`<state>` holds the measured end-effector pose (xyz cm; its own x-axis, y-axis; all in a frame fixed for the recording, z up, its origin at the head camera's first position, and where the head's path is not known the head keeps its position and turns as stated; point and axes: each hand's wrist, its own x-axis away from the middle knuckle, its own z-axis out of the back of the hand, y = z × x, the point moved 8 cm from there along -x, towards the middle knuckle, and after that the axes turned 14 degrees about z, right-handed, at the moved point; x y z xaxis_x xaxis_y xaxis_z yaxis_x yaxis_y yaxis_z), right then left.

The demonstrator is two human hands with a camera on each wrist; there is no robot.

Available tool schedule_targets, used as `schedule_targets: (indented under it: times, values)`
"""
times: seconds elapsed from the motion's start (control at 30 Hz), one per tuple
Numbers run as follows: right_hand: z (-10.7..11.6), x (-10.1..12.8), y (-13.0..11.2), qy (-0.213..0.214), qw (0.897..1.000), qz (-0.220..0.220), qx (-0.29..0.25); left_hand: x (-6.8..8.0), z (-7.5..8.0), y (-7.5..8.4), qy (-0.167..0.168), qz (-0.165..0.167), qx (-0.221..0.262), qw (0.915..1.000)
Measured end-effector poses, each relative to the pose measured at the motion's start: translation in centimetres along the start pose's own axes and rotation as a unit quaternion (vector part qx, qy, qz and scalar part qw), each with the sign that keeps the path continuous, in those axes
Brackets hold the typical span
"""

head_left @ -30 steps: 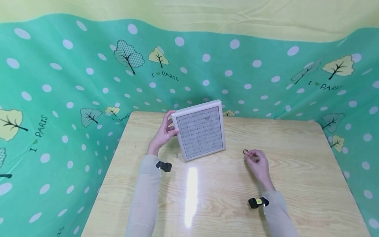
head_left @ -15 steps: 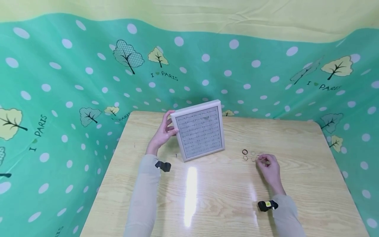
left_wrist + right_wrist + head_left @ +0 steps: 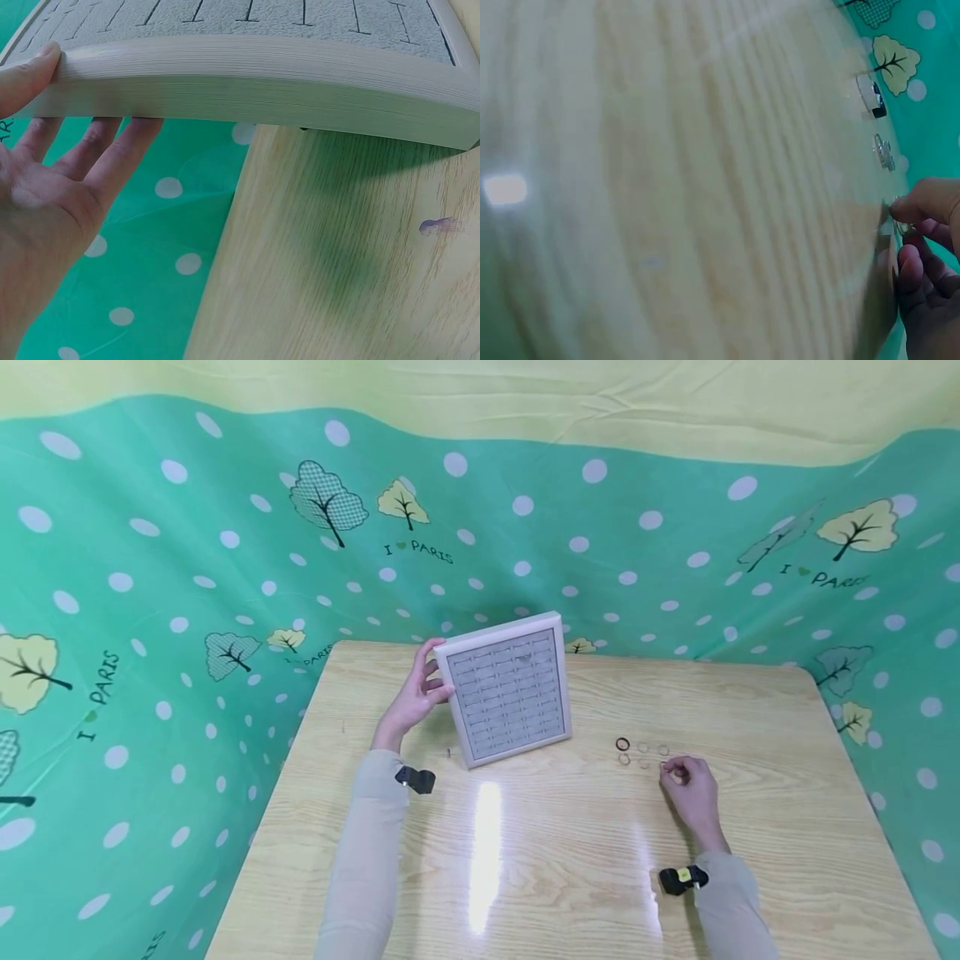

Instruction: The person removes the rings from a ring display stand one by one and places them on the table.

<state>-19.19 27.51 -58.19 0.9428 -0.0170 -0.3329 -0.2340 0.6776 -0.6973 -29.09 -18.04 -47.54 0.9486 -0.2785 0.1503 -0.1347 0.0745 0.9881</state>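
Note:
A ring display tray (image 3: 510, 689) with a pale frame and rows of slots in grey padding stands tilted up on the table. My left hand (image 3: 411, 697) grips its left edge, thumb on the front (image 3: 34, 79) and fingers behind. One small ring sits in an upper slot (image 3: 523, 657). To the right, a dark ring (image 3: 622, 744) and several silver rings (image 3: 625, 759) lie in two short rows. At the right end of the lower row, my right hand (image 3: 692, 793) pinches a silver ring (image 3: 901, 225) between thumb and fingertips, low at the tabletop; the fingers partly hide it.
The wooden table (image 3: 780, 735) has a small dark mark (image 3: 449, 752) left of the tray's lower corner. A green dotted curtain (image 3: 645, 560) hangs behind the table and at its sides. Bright light reflects off the tabletop in front of the tray.
My right hand has moved from the dark ring to the right and slightly nearer, uncovering the silver rings. The dark ring stays on the table. My left hand and the tray have not moved.

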Motion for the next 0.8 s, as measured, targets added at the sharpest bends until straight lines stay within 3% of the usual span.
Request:
schedule_targets:
  times: [0.8]
  values:
    - [-0.13,0.37,0.63,0.018,1.000,-0.024,0.009,-0.02,-0.06,0.00,0.002,-0.004,-0.001,1.0000]
